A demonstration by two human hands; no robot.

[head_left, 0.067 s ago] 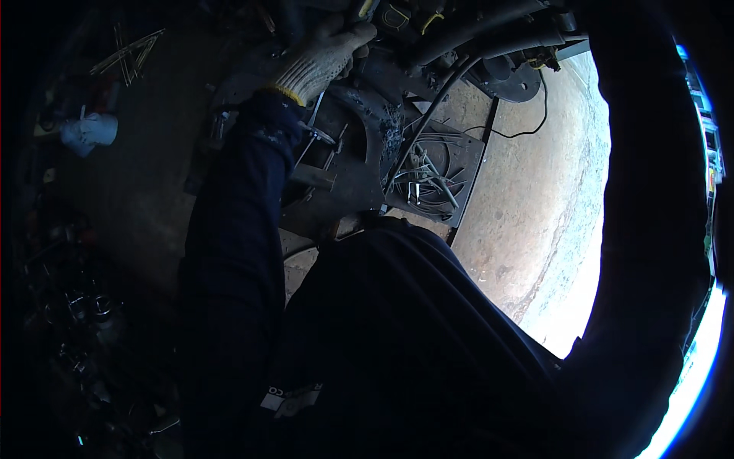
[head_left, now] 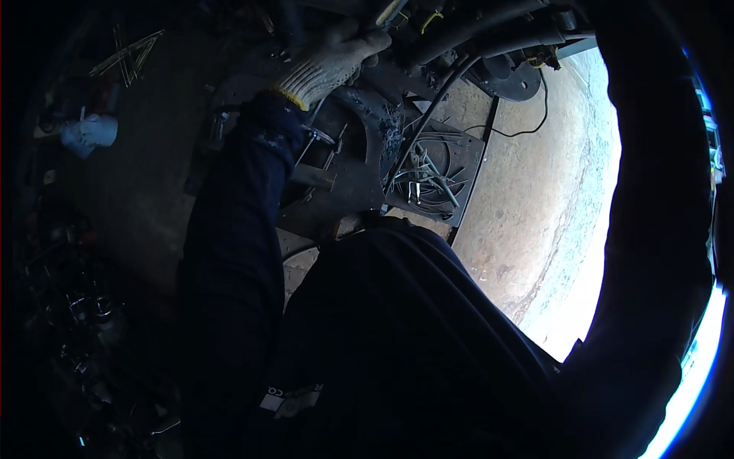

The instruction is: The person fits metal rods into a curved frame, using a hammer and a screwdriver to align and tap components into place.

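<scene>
My left hand (head_left: 332, 67), in a pale knit glove with a yellow cuff, reaches to the top of the view. Its fingers are curled and the thumb points right; what they close on is dark and hidden. Under the wrist lies a dark metal plate assembly (head_left: 359, 168) with a thin rod and a small bar handle (head_left: 321, 136). Just above the thumb is a light, yellow-edged piece (head_left: 388, 11) that I cannot identify. My right arm (head_left: 650, 191) runs up the right side in a dark sleeve, and its hand is outside the picture.
Dark pipes (head_left: 489, 30) and a round plate (head_left: 520, 83) sit at the top. Beside a black cable (head_left: 428, 115), a square plate (head_left: 478, 153) bears loose metal pieces. Thin rods (head_left: 128, 57) and a pale blue object (head_left: 90, 134) lie left. Bright floor (head_left: 527, 199) spreads right.
My left hand has shifted slightly to the right and down, its thumb most of all. My right sleeve has moved a little to the right.
</scene>
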